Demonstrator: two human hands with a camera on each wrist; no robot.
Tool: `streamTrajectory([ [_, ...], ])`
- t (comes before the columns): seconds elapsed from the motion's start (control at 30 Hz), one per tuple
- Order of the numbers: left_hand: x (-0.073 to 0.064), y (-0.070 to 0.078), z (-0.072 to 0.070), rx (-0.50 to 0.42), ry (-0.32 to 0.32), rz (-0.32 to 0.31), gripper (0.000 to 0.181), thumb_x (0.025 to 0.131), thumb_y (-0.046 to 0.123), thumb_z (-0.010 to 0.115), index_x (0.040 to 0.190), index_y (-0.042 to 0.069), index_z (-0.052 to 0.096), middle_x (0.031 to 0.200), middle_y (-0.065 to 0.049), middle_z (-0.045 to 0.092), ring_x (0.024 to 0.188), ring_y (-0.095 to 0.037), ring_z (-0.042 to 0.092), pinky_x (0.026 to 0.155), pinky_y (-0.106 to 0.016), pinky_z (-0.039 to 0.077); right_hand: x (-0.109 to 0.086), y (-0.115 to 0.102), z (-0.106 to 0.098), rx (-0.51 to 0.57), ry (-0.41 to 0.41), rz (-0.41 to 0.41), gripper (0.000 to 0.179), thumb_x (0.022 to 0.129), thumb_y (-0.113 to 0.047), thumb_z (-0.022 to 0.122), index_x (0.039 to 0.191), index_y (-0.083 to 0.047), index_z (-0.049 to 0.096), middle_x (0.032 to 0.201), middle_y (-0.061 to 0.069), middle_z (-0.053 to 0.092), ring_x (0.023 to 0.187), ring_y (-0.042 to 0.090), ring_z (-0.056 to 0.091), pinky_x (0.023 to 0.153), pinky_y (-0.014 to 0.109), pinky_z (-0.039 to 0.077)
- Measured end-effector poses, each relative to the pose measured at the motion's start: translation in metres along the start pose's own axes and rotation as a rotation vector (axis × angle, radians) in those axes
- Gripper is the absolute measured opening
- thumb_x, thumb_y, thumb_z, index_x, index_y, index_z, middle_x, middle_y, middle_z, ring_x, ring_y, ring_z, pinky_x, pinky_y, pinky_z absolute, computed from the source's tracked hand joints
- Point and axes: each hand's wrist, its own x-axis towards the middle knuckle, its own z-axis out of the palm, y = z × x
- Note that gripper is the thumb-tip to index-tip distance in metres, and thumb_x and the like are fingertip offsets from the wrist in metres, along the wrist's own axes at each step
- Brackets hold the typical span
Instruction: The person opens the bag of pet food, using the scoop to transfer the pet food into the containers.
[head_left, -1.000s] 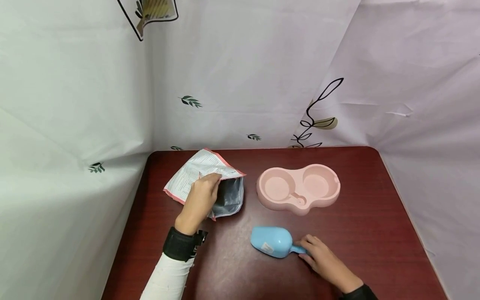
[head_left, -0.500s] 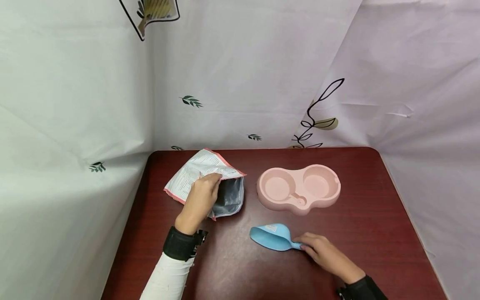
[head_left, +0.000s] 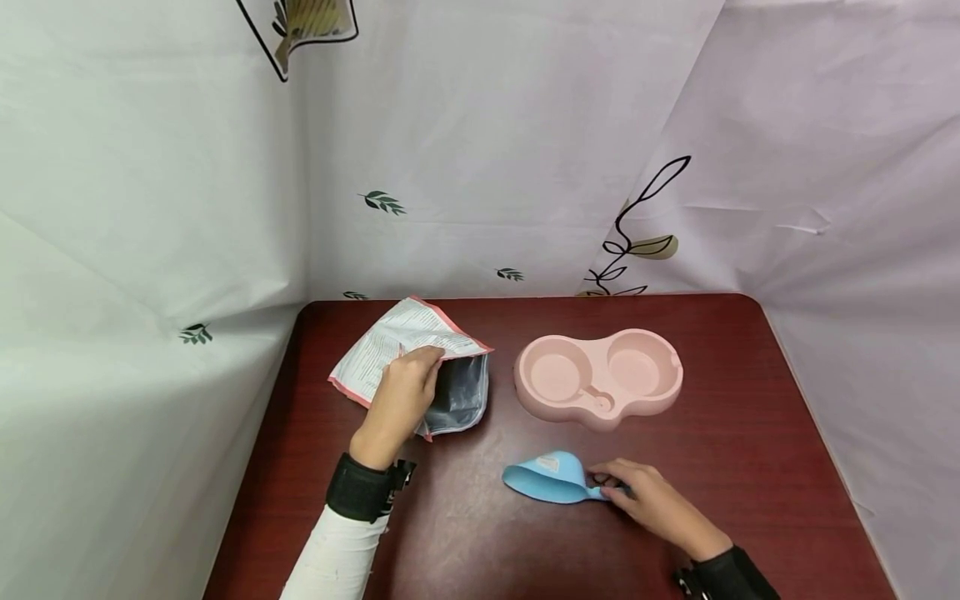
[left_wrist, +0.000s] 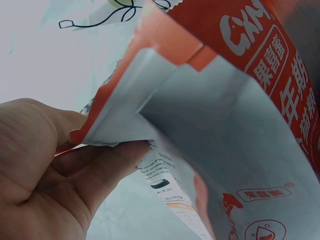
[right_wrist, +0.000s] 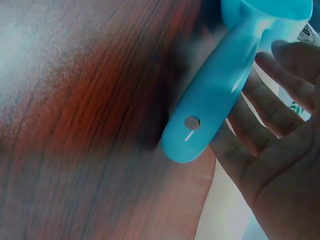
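My left hand [head_left: 402, 396] pinches the upper edge of the mouth of a white and red foil bag [head_left: 401, 333] at the left of the table. In the left wrist view the mouth gapes, showing the bag's silver lining [left_wrist: 200, 110]; its contents are out of sight. At the front right, my right hand [head_left: 648, 500] holds the handle of a light blue scoop [head_left: 551, 479]. The scoop lies tilted, hollow side facing me. In the right wrist view my fingers [right_wrist: 260, 110] lie behind the scoop's handle [right_wrist: 212, 95], thumb near its neck.
A pink double bowl [head_left: 596, 379] stands behind the scoop, to the right of the bag. Everything rests on a dark red wooden table [head_left: 720, 450]. White patterned cloth [head_left: 480, 150] hangs around the back and sides.
The scoop has turned over, from its rounded back facing up to its hollow side showing. My right fingers have shifted on its handle. The left hand and bag keep their place.
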Motion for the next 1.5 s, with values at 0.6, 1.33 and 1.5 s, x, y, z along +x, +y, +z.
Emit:
streamTrajectory([
  [0.6,-0.001,0.000,0.001,-0.004,0.001,0.000,0.017,0.090,0.000,0.063,0.104,-0.002,0.072,0.101,-0.017,0.074,0.096,-0.027,0.069,0.079,-0.044,0.059,0.002,0.008,0.009,-0.036,0.066,-0.103,0.024,0.086,-0.001,0.070,0.102,-0.018,0.071,0.096,-0.005,0.071,0.089,0.013,0.066,0.069,0.035,0.058],
  [1.33,0.000,0.001,-0.001,-0.004,-0.008,-0.004,0.017,0.091,0.000,0.063,0.105,-0.002,0.072,0.102,-0.017,0.074,0.097,-0.026,0.069,0.080,-0.044,0.059,0.024,0.024,0.005,0.095,0.119,0.048,0.019,0.094,-0.005,0.061,0.107,-0.012,0.073,0.102,0.004,0.075,0.097,0.022,0.067,0.078,0.040,0.056],
  [1.5,0.000,0.002,-0.002,0.000,-0.006,0.000,0.017,0.090,0.000,0.063,0.105,-0.002,0.072,0.102,-0.017,0.074,0.097,-0.026,0.069,0.079,-0.044,0.059,0.025,0.025,0.006,0.102,0.113,0.106,0.019,0.096,-0.008,0.059,0.107,-0.013,0.073,0.104,0.005,0.075,0.100,0.022,0.067,0.080,0.043,0.055],
])
